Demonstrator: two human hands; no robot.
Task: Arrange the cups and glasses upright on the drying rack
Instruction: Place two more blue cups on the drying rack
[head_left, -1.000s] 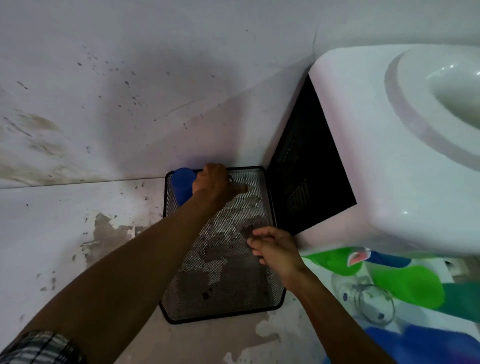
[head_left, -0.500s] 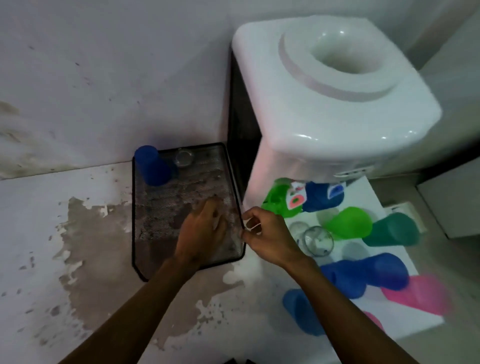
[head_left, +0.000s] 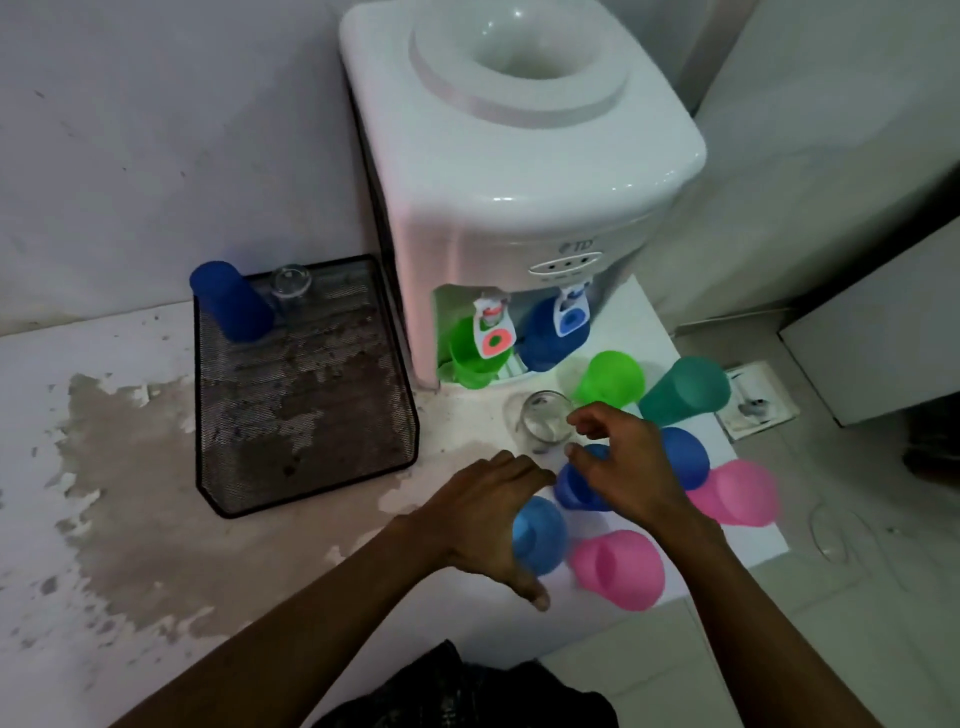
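Note:
The black mesh drying rack (head_left: 311, 467) lies on the counter against the wall. At its far left corner stand a blue cup (head_left: 231, 301) and a clear glass (head_left: 292, 285). To the right, several plastic cups lie or stand in front of the dispenser: a light blue cup (head_left: 543, 530), a pink cup (head_left: 621, 569), a second pink cup (head_left: 737, 491), a green cup (head_left: 610, 379), a teal cup (head_left: 685, 392). My left hand (head_left: 483, 514) hovers open by the light blue cup. My right hand (head_left: 621, 462) is open, fingers curled beside a clear glass (head_left: 543, 423).
A white water dispenser (head_left: 519, 171) stands right of the rack, with a green cup (head_left: 470, 358) and a blue cup (head_left: 550, 338) under its taps. The counter (head_left: 104, 467) has peeling, stained paint. The counter's edge drops to the floor at the right.
Both hands have left the rack and moved right to the group of cups by the dispenser. The blue cup and the glass stay on the rack. The view has swung right.

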